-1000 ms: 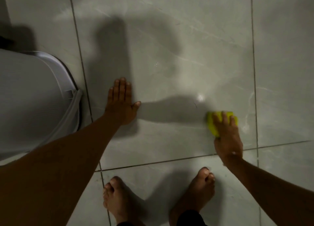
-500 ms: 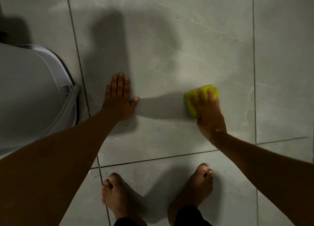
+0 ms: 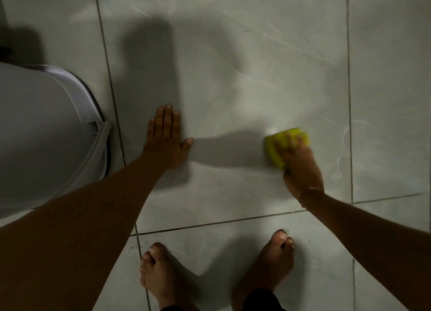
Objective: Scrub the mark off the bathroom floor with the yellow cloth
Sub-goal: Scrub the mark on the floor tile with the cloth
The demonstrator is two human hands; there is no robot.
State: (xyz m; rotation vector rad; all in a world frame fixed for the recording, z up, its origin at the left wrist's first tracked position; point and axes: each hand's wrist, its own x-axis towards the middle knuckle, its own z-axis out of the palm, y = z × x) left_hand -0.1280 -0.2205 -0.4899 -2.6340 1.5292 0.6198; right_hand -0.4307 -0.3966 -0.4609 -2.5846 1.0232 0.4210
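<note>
The yellow cloth (image 3: 275,149) lies bunched on the grey tiled floor (image 3: 233,77), right of centre. My right hand (image 3: 299,163) presses down on it, fingers over its top, and is blurred by motion. A small pale shiny spot (image 3: 271,131) shows on the tile just beyond the cloth's left corner. My left hand (image 3: 166,139) lies flat on the floor to the left, palm down, fingers together and thumb out, holding nothing. The mark itself is not clearly visible in the dim light.
A white toilet bowl (image 3: 46,135) fills the left side, close to my left arm. My two bare feet (image 3: 158,275) (image 3: 272,264) stand on the near tile. Dark grout lines (image 3: 233,220) cross the floor. Arm shadows fall across the middle tile.
My right hand slid the cloth left half a second ago and has now moved it back to the right. My left hand has stayed planted on the floor.
</note>
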